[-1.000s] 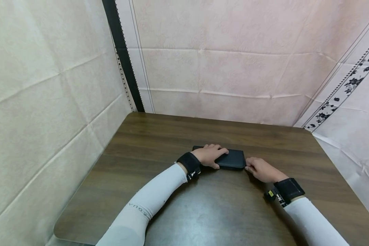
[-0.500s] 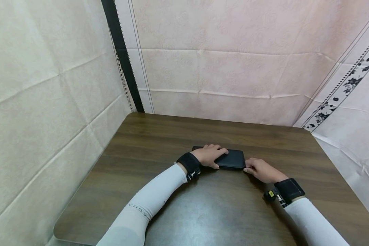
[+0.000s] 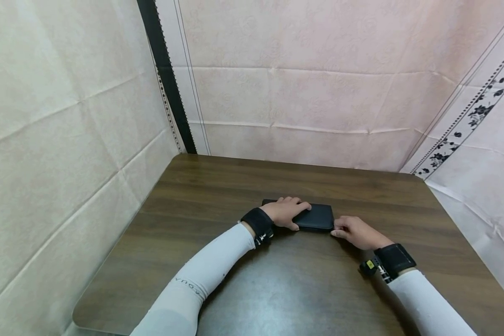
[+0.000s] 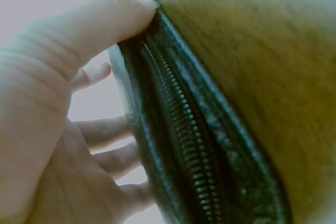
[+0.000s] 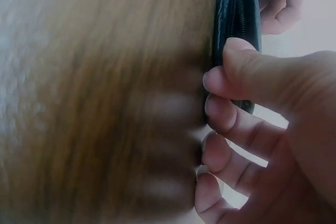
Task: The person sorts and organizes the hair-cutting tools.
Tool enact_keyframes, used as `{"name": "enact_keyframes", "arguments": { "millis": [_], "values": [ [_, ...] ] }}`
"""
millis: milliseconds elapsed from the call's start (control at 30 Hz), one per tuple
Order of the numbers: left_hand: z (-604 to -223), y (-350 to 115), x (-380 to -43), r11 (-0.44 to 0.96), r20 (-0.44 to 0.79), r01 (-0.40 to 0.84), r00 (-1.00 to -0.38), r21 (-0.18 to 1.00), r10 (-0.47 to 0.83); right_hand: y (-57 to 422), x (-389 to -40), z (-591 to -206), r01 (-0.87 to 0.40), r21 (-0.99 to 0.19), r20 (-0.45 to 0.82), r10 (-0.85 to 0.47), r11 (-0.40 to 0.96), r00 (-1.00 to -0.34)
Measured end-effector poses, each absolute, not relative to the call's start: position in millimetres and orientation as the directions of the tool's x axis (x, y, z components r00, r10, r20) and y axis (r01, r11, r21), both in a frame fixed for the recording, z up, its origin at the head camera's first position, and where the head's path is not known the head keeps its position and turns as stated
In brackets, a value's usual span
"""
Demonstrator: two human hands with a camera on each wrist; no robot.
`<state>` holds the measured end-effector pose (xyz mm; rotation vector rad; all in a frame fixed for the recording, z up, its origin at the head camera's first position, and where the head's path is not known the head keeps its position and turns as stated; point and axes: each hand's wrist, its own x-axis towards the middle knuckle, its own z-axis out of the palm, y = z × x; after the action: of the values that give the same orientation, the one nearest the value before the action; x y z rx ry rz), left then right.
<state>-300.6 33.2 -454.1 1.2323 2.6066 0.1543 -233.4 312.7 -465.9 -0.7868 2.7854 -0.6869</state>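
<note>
A black zip wallet [image 3: 317, 218] lies flat on the wooden table. My left hand [image 3: 283, 212] grips its left part from above. In the left wrist view, the left thumb [image 4: 123, 17] presses on the wallet's front edge beside the zip teeth [image 4: 191, 140], with the fingers on the other side. My right hand [image 3: 359, 232] is at the wallet's right front corner. The right wrist view has its thumb and index finger [image 5: 220, 82] pinched together at the zip, with the other fingers curled below. Whatever lies between those fingertips is hidden.
The brown wooden table [image 3: 218, 186] extends around the wallet on all sides. Pale cloth [image 3: 319, 98] hangs behind it, and more cloth [image 3: 67, 163] hangs along the left side. Black bands with small cameras sit on both wrists.
My right hand has shifted slightly left along the wallet's front right corner. The left hand keeps its hold, and the wallet stays almost in place.
</note>
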Motion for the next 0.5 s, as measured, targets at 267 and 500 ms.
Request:
{"name": "enact_keyframes", "arguments": {
  "millis": [267, 500],
  "values": [
    [-453.4, 34.9, -303.1, 0.635, -0.176, 0.747, -0.611, 0.195, 0.772, 312.3, -233.6, -461.2, -0.461, -0.476, -0.033, -0.538, 0.749, -0.842],
    [-457.1, 34.2, -300.9, 0.653, -0.156, 0.742, -0.635, 0.148, 0.757, 309.2, -236.3, -463.0, -0.421, -0.468, -0.054, -0.501, 0.777, -0.864]
  ]
}}
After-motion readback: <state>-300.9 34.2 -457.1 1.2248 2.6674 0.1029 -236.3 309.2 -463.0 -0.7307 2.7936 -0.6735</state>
